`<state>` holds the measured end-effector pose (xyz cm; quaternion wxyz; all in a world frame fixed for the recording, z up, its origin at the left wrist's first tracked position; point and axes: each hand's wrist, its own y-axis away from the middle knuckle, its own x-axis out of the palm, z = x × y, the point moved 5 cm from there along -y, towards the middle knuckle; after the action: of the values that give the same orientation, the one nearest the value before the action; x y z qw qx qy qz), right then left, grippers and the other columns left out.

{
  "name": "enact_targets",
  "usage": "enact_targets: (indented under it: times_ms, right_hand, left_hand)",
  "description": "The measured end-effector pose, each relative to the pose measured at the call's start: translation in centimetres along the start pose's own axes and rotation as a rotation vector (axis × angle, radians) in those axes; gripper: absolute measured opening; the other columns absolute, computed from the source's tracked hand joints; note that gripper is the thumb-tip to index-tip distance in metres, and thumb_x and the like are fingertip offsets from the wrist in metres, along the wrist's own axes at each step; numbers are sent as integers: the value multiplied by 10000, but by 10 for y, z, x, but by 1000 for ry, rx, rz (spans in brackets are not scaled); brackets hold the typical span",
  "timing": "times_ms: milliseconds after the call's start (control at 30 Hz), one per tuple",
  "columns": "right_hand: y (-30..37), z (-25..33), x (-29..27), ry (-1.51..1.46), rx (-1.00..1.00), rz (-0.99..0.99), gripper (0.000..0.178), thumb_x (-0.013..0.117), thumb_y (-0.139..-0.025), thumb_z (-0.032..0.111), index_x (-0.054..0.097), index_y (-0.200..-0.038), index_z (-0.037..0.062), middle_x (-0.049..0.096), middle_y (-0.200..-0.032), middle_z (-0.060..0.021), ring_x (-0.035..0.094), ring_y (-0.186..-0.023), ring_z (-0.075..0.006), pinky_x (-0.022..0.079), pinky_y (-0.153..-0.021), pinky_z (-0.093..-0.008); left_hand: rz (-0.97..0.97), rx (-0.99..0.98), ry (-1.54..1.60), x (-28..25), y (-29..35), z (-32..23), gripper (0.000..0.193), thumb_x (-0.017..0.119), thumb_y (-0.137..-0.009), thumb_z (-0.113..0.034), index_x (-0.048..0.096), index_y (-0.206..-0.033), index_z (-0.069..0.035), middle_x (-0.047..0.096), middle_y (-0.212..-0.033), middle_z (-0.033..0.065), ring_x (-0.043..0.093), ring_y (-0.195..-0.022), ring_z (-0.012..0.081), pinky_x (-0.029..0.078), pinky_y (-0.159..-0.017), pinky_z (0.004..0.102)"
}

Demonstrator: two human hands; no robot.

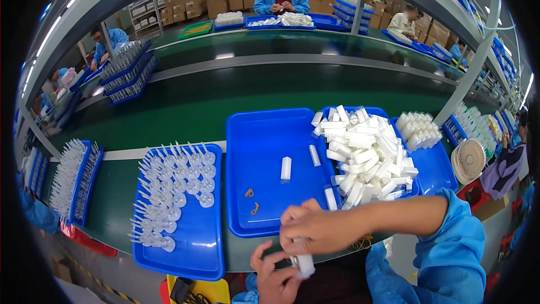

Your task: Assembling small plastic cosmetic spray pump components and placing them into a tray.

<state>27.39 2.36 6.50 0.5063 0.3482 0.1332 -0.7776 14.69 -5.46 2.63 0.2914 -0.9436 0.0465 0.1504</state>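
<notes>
Near the bench's front edge, both hands are together on a white plastic piece (pixel 305 265) with a cylindrical body. My left hand (pixel 274 276) pinches it from the left and below, its other fingers bent. My right hand (pixel 318 229) is closed over its upper end, so that part is hidden. Beyond the hands, a blue tray (pixel 264 135) holds a single white block-shaped piece (pixel 286 168), a few more along its right side, and two orange rubber bands (pixel 249 193). A heap of similar white pieces (pixel 365 152) fills the tray to the right.
At left, a blue tray (pixel 197 253) carries rows of clear round-based parts with thin upright stems (pixel 180 174). Stacked trays (pixel 79 186) stand farther left. On the right are bundled white pieces (pixel 417 129) and a beige fan (pixel 468 160). Beyond the green belt (pixel 197 101), other people work.
</notes>
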Motion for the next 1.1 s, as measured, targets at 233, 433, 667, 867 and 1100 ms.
enact_targets:
  times_ms: [233, 433, 667, 867, 1100]
  right_hand:
    - [-41, -89, -45, 660, 225, -126, 354, 529, -832, 185, 499, -1173, 93, 556, -1050, -128, 560, -979, -295, 448, -827, -425]
    - [-41, -97, -45, 451, 372, -201, 351, 562, -786, 76, 499, -1128, 34, 588, -875, -136, 608, -850, -275, 482, -715, -374]
    - [-9, -60, -28, -1023, 331, -389, 321, 506, -927, 174, 475, -1202, 12, 510, -815, -11, 369, -624, -47, 294, -531, -191]
    - [12, -59, -25, -1243, 273, -343, 252, 507, -921, 142, 514, -1137, 14, 496, -800, -1, 381, -649, -49, 312, -563, -189]
    - [22, -64, -27, -984, 328, -380, 223, 492, -931, 157, 522, -1117, 38, 509, -841, 5, 408, -699, -50, 347, -600, -203]
  left_hand:
    - [-207, -251, 454, -13, -6, 20, 177, 620, -780, 20, 530, -925, -25, 452, -1238, 263, 398, -1216, 323, 330, -978, 406]
    - [-78, -82, 180, -18, -1, 19, 207, 650, -729, 38, 597, -925, 0, 471, -1228, 243, 444, -1174, 341, 328, -979, 434]
    - [-110, -56, 136, -2, -17, 11, 71, 695, -738, -79, 699, -801, -113, 674, -729, 17, 618, -736, 128, 294, -962, 454]
    - [-35, 2, 153, 9, -20, 11, 108, 683, -750, -77, 695, -853, -108, 671, -765, 26, 613, -734, 129, 295, -943, 437]
    - [-36, 9, 171, 12, -25, 7, 95, 671, -764, -83, 693, -855, -104, 660, -749, 20, 604, -719, 131, 304, -918, 424]
